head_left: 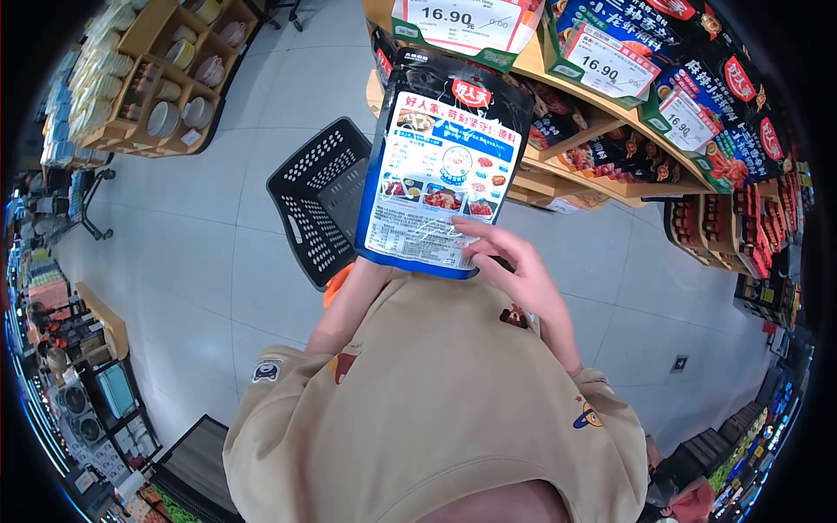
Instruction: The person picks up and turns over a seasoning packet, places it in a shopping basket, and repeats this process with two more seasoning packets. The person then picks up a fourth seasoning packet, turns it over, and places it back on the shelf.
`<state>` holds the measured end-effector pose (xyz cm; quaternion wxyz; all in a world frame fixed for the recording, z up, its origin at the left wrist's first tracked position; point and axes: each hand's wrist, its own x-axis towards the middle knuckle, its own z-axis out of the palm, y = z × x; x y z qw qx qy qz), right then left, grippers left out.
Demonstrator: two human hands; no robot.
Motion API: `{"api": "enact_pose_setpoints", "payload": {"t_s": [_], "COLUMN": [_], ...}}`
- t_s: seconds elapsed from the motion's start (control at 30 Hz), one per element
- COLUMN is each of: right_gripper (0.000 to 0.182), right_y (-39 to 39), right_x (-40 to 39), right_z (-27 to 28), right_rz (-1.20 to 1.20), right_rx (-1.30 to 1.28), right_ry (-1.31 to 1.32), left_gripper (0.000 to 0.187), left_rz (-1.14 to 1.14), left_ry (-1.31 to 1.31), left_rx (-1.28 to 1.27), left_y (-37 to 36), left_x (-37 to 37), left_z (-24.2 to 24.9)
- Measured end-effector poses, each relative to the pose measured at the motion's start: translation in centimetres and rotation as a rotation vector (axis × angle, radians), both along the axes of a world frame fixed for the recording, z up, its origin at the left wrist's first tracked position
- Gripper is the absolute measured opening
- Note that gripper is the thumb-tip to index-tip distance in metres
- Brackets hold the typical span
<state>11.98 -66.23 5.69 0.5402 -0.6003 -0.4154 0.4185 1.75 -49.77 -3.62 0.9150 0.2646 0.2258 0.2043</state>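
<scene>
A blue-and-black seasoning pouch [440, 166] is held up in front of my chest, its printed back with small food pictures and text facing me. My left hand [373, 268] goes behind the pouch's lower left corner and supports it from there; its fingers are hidden. Over the lower right part of the pouch lies my right hand [510, 261], fingers apart and stretched out, the fingertips at the small print near the bottom edge. Below and left of the pouch is a black shopping basket [301, 231], partly covered by it, with something orange [337, 283] beside its lower end.
A wooden shelf [602, 170] with similar pouches and 16.90 price cards [610, 65] curves along the upper right. Another wooden rack [144, 109] with bowls and cups stands upper left. Grey tiled floor [192, 235] lies between. A dark-framed object [196, 462] is at the lower left.
</scene>
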Motion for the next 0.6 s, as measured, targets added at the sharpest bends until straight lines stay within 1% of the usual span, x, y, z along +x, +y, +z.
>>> {"api": "enact_pose_setpoints", "payload": {"t_s": [0.2,0.27,0.4,0.5,0.57,0.6], "right_gripper": [0.035,0.035,0.034,0.031,0.028,0.028], "right_y": [0.0,-0.1,0.0,-0.1,-0.3,-0.5], "right_x": [0.0,0.0,-0.1,0.1,0.8,1.2], "right_z": [0.6,0.5,0.8,0.5,0.0,-0.1], "right_rz": [-0.009,-0.008,-0.025,-0.067,-0.206,-0.206], "right_rx": [-0.057,-0.059,-0.066,-0.042,0.062,0.061], "right_ry": [0.041,0.054,0.080,0.077,0.006,0.007], "left_gripper": [0.061,0.067,0.068,0.070,0.070,0.071], "left_rz": [0.006,-0.007,0.002,0.008,0.011,0.014], "left_ry": [0.035,0.078,0.084,0.083,0.083,0.080], "left_rx": [0.024,0.079,0.090,0.095,0.100,0.098], "left_y": [-0.2,-0.2,-0.2,-0.3,-0.3,-0.4], "left_x": [0.0,-0.1,-0.1,-0.1,-0.2,-0.3], "left_z": [0.0,0.3,0.4,0.3,0.3,0.3]}}
